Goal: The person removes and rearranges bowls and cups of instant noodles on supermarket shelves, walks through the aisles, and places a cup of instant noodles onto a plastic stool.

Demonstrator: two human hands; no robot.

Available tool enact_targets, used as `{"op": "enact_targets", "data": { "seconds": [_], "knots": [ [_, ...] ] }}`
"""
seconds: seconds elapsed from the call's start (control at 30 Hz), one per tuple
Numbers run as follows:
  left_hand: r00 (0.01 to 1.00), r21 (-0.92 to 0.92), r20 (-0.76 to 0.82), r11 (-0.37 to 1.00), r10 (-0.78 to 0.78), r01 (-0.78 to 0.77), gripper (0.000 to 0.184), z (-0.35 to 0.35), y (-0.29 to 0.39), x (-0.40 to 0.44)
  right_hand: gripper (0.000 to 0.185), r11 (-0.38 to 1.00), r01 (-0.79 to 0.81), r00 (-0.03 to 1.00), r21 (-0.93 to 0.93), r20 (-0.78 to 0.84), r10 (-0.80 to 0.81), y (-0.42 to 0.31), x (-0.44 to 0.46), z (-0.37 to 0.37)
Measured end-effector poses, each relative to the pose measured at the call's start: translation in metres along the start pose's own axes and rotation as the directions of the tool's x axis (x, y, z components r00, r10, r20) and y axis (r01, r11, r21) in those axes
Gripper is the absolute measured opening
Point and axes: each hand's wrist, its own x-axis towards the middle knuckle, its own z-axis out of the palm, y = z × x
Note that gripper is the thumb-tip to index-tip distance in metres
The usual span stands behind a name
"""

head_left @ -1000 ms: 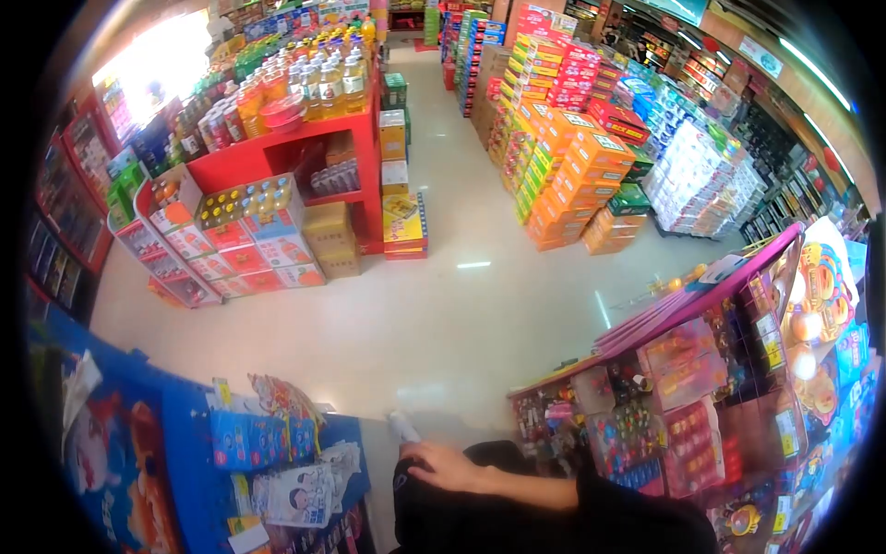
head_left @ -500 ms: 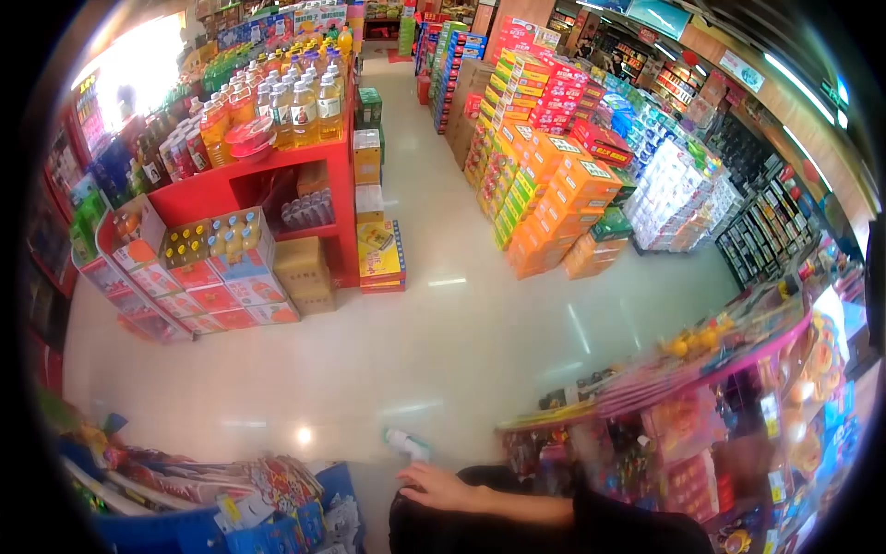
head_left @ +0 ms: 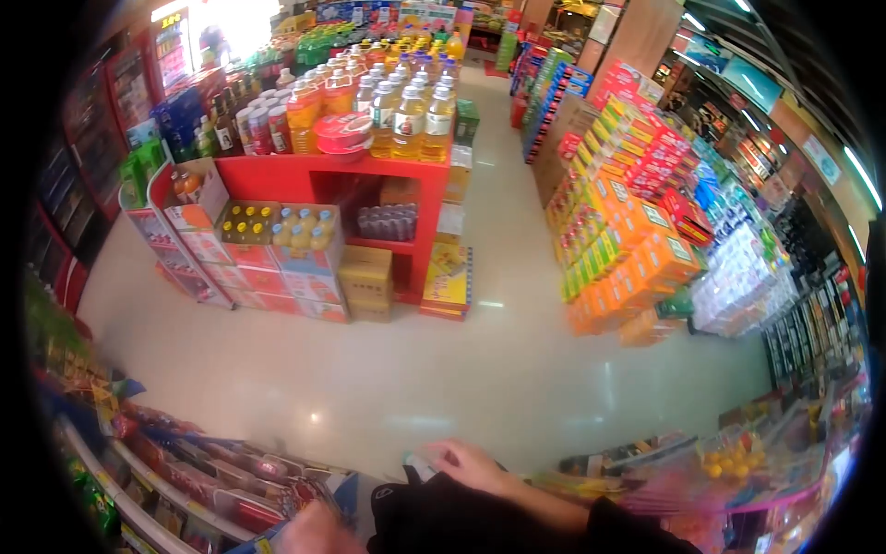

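Note:
My right hand (head_left: 464, 463) lies over my black-clad leg (head_left: 443, 517), its visible fingers loosely stretched out and holding nothing I can see. A small white and green thing (head_left: 421, 467), possibly a shoe, shows just beyond those fingers, partly hidden. My left hand (head_left: 318, 530) is at the bottom edge, smeared by motion, close to a low shelf of packets (head_left: 245, 475). Its fingers cannot be made out, nor whether they touch the packets.
Across the tiled floor (head_left: 369, 369) stands a red display counter (head_left: 277, 182) with oil bottles (head_left: 409, 122) on top and drink cartons (head_left: 277, 263) in front. Stacked orange boxes (head_left: 637, 263) stand to the right. A rack of colourful goods (head_left: 729, 466) is close at my lower right.
The view has turned left, so the counter and boxes sit farther right. My left hand has come into view at the bottom. My right hand stays near my leg.

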Motion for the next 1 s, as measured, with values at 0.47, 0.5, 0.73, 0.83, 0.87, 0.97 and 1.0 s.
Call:
{"op": "enact_targets", "data": {
  "seconds": [0.47, 0.5, 0.73, 0.83, 0.87, 0.97, 1.0],
  "knots": [
    [-0.288, 0.699, 0.250, -0.033, -0.924, 0.714, 0.083, 0.032, -0.291, -0.254, 0.044, 0.985, -0.105, 0.984, -0.136, 0.129, 0.123, 0.089, 0.097, -0.024],
    [-0.310, 0.682, 0.277, -0.041, -0.910, 0.730, 0.083, 0.032, -0.307, -0.253, 0.045, 0.987, -0.105, 0.983, -0.122, 0.135, 0.121, 0.092, 0.111, -0.028],
    [-0.333, 0.108, 0.384, -0.316, -0.862, 0.943, 0.080, 0.025, -0.370, -0.201, 0.048, 0.986, -0.154, 0.969, -0.062, 0.184, 0.163, 0.126, 0.221, -0.050],
    [-0.270, 0.117, 0.379, -0.243, -0.885, 0.963, 0.080, 0.023, -0.409, -0.173, 0.060, 0.925, -0.291, 0.904, -0.245, 0.247, 0.349, 0.148, 0.262, -0.074],
    [-0.352, 0.140, 0.357, -0.323, -0.865, 0.936, 0.081, 0.023, -0.425, -0.154, 0.065, 0.883, -0.325, 0.828, -0.340, 0.348, 0.439, 0.158, 0.276, -0.087],
    [-0.211, 0.330, 0.228, -0.129, -0.950, 0.935, 0.080, 0.032, -0.475, -0.135, 0.077, 0.779, -0.322, 0.606, -0.539, 0.515, 0.606, 0.178, 0.310, -0.117],
    [-0.082, 0.420, 0.192, 0.006, -0.978, 0.907, 0.080, 0.035, -0.493, -0.134, 0.080, 0.783, -0.302, 0.597, -0.544, 0.532, 0.600, 0.185, 0.316, -0.121]
  ]
}}
